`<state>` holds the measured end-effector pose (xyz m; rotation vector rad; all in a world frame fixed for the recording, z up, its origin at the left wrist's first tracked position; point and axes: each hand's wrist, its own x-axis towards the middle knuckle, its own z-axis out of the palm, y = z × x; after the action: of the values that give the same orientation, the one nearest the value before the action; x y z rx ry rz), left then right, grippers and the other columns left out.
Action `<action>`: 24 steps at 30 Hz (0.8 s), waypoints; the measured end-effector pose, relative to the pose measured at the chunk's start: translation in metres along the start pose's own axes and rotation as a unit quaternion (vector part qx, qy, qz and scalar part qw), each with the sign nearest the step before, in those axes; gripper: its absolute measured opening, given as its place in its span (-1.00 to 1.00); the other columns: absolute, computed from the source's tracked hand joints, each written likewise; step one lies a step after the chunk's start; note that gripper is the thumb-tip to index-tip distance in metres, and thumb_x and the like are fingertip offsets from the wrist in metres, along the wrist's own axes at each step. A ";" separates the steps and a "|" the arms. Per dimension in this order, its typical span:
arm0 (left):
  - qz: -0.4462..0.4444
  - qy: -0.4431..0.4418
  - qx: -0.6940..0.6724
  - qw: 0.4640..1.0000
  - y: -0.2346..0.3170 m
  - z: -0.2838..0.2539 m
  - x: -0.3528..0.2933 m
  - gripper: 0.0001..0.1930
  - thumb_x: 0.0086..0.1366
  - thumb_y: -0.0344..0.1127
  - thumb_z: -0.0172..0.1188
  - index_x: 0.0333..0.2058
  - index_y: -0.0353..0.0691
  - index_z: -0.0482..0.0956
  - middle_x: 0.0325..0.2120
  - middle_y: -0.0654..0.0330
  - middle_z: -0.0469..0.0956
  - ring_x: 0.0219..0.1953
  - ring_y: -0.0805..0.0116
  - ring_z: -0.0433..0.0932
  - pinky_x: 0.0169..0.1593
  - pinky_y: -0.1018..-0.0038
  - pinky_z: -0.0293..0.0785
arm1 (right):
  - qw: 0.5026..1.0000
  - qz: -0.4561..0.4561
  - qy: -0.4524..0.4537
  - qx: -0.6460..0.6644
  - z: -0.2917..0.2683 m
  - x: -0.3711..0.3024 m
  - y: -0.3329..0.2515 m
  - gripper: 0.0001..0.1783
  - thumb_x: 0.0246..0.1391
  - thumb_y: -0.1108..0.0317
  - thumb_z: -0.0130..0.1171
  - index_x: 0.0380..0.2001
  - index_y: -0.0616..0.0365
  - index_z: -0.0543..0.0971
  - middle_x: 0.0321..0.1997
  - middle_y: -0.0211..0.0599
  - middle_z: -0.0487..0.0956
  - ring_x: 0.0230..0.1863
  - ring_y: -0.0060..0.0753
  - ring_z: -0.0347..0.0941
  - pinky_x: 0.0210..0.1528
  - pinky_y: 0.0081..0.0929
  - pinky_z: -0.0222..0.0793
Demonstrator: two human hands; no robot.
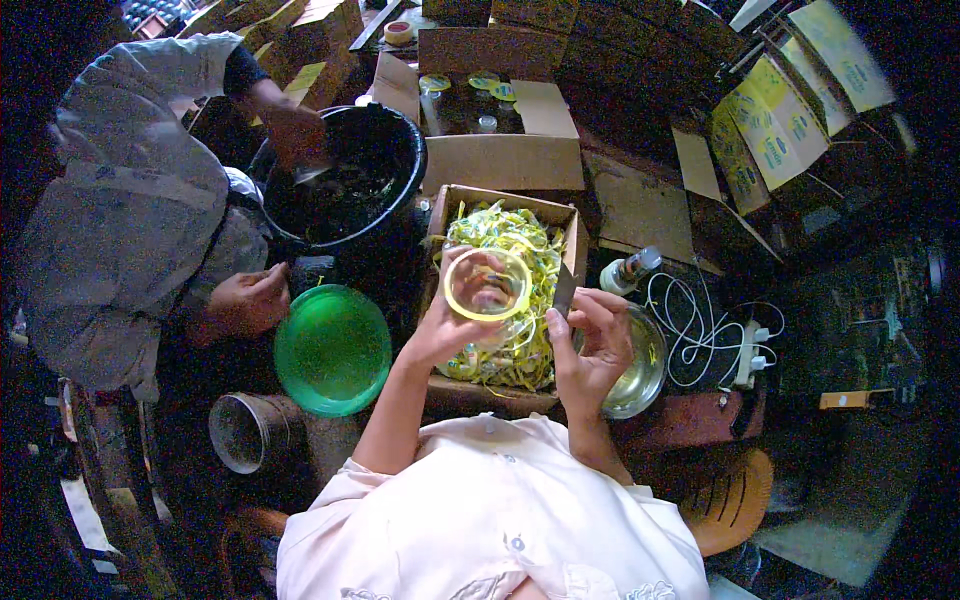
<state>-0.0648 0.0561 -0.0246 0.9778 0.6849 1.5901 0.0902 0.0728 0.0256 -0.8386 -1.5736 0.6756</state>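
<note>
My left hand (447, 325) is wrapped round a clear round jar (489, 312) with a yellow rim. The jar's open-looking round end faces up, above a cardboard box (470, 394) filled with yellow-green plastic strips (520, 230). Between thumb and fingers, my right hand (594, 350) pinches a dark, flat, blade-like piece (565, 288) at the box's right side. Its handle, if any, is hidden by the hand. Blade and jar are apart. Partly behind my right hand stands a shiny round bowl (650, 380).
Left are a green basin (333, 350), a black tub (415, 165) and a grey bucket (238, 435). A co-worker's hand (297, 135) reaches over the tub. Behind is an open carton (500, 160) with jars. Right lie a bottle (630, 268), white cable (680, 345) and power strip (747, 355).
</note>
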 end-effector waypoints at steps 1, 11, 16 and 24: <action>0.055 0.000 0.122 0.991 0.004 0.003 0.000 -0.23 -0.15 -0.43 0.30 0.01 -0.15 0.01 -0.14 0.17 0.24 -0.09 0.34 0.31 -0.08 0.42 0.31 | 1.000 0.009 0.002 0.006 -0.001 0.000 0.000 -0.69 -0.26 0.66 0.18 -0.33 0.19 0.48 -0.29 -0.35 0.40 -0.37 -0.65 0.31 -0.39 -0.75 0.28; 0.118 -0.001 0.236 0.965 0.006 0.007 -0.007 -0.15 -0.19 -0.41 0.34 0.01 -0.13 -0.07 -0.14 0.17 0.22 -0.08 0.33 0.27 -0.03 0.43 0.25 | 0.999 0.036 -0.024 -0.005 -0.004 -0.009 -0.003 -0.74 -0.25 0.63 0.19 -0.38 0.20 0.49 -0.44 -0.42 0.43 -0.40 -0.62 0.34 -0.38 -0.70 0.29; 0.125 0.009 0.300 0.946 0.007 0.007 -0.018 -0.18 -0.23 -0.43 0.35 -0.01 -0.13 0.00 -0.17 0.15 0.27 -0.09 0.34 0.30 -0.01 0.45 0.24 | 0.999 0.003 -0.033 -0.022 -0.004 -0.011 -0.008 -0.77 -0.25 0.63 0.18 -0.41 0.20 0.50 -0.45 -0.39 0.45 -0.43 -0.60 0.36 -0.38 -0.69 0.30; 0.067 0.041 0.426 0.901 0.036 0.013 -0.039 -0.26 -0.35 -0.45 0.35 -0.10 -0.20 0.19 -0.33 0.16 0.40 -0.21 0.30 0.42 -0.08 0.42 0.33 | 0.987 -0.116 -0.066 -0.094 -0.012 -0.012 -0.026 -0.75 -0.30 0.63 0.18 -0.45 0.09 0.53 -0.46 -0.32 0.50 -0.40 -0.36 0.42 -0.31 -0.51 0.36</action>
<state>-0.0687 0.0084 0.0030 1.6137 1.4642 1.4498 0.0988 0.0479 0.0417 -0.7429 -1.8423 0.4266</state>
